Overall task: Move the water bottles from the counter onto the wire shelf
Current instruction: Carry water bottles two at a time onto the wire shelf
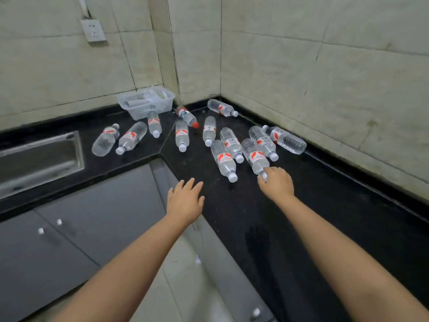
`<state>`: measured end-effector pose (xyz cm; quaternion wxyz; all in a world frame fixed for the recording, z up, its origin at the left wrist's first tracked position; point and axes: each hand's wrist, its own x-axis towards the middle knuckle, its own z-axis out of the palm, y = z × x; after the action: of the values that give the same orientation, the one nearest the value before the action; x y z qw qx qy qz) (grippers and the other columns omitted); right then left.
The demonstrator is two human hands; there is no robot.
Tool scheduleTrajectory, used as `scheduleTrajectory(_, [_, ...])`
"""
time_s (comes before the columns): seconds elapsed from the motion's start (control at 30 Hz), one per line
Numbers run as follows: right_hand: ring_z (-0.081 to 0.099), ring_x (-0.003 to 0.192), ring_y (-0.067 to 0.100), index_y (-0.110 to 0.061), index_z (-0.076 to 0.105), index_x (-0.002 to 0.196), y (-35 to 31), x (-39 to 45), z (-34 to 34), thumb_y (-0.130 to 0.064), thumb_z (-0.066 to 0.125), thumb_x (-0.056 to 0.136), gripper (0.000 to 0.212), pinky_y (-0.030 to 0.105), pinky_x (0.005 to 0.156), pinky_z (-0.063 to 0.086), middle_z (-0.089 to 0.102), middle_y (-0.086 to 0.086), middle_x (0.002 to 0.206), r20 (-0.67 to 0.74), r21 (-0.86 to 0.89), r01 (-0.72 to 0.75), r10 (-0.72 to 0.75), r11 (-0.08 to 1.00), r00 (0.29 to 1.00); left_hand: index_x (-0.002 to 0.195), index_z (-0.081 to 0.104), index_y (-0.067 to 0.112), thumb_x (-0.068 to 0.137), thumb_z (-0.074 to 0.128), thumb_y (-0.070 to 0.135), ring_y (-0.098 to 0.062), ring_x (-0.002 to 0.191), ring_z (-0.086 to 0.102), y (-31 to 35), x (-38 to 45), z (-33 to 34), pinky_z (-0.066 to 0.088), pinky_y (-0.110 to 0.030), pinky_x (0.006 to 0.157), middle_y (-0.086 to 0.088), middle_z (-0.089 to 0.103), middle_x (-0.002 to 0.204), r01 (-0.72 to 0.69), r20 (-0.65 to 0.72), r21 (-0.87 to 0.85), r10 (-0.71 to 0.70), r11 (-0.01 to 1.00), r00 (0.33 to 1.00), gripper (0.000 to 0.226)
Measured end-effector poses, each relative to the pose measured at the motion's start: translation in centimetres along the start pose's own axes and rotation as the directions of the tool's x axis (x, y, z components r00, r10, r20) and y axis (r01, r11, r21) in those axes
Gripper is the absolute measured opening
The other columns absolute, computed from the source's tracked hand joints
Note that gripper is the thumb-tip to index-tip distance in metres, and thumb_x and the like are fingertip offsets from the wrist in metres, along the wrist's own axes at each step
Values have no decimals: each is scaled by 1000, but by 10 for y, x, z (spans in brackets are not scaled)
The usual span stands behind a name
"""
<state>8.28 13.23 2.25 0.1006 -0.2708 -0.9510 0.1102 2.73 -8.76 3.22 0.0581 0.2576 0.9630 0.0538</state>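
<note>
A black L-shaped surface [290, 205] runs into a tiled corner, and I count about a dozen water bottles [182, 134] lying on their sides across it. My right hand [277, 182] is at the cap end of the nearest bottle [255, 158], fingers curling onto its neck. My left hand [184, 201] hovers with fingers spread, holding nothing. A clear plastic basket [146, 103] sits in the corner, a steel sink [39, 156] at far left.

sink [41, 156] cropped; bottle labels [224, 157] blurred
</note>
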Motion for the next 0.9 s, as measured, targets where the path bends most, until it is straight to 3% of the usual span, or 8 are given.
scheduleTrajectory(0.27, [52,115,33,-5,51,127,-4,83,49,-25,47,91,41,39,92,43,57,16,126,91,28,-148,145,989,985,145,24,24,99,33,32,-26,145,15,-43,123,0,21,-42,116,0,17,157,-116,95,94,107,989,990,48])
scheduleTrajectory(0.43, [50,116,33,-3,51,123,-8,130,77,-27,52,89,41,37,94,41,55,16,127,78,9,-243,242,970,967,146,21,24,98,35,30,-25,145,12,-45,205,17,20,-42,117,0,15,157,-360,208,118,332,925,920,50])
scheduleTrajectory(0.53, [47,120,32,-7,47,126,-16,159,92,-32,57,86,48,37,98,39,49,16,131,91,-38,-309,311,950,946,147,17,24,96,39,28,-24,146,10,-38,258,25,17,-40,118,-1,13,158,-578,260,121,536,807,803,55])
scheduleTrajectory(0.63, [35,130,31,-18,30,139,-21,182,104,-38,59,85,65,42,105,33,34,15,142,147,-116,-417,431,901,890,146,19,22,95,43,25,-20,146,9,-30,303,35,13,-38,118,0,14,157,-743,279,95,699,663,659,57])
scheduleTrajectory(0.77, [37,126,30,-25,20,143,-20,193,109,-35,58,86,69,41,103,32,38,13,138,148,-214,-484,518,849,843,148,11,21,92,50,32,-19,147,1,-24,340,48,0,-40,119,0,5,159,-871,397,86,785,484,475,69])
scheduleTrajectory(0.83, [38,125,31,-27,20,143,-17,187,107,-33,60,85,71,42,103,32,40,11,135,172,-221,-505,543,835,822,146,24,15,81,64,41,-26,145,18,-20,351,55,6,-45,118,-8,22,155,-932,369,108,857,346,361,81])
scheduleTrajectory(0.9, [37,126,30,-26,20,144,-10,172,102,-32,61,84,73,44,103,33,40,10,135,189,-233,-540,582,809,791,131,51,10,57,79,52,-31,128,48,-11,361,62,28,-54,107,-13,53,136,-957,327,162,902,240,281,89])
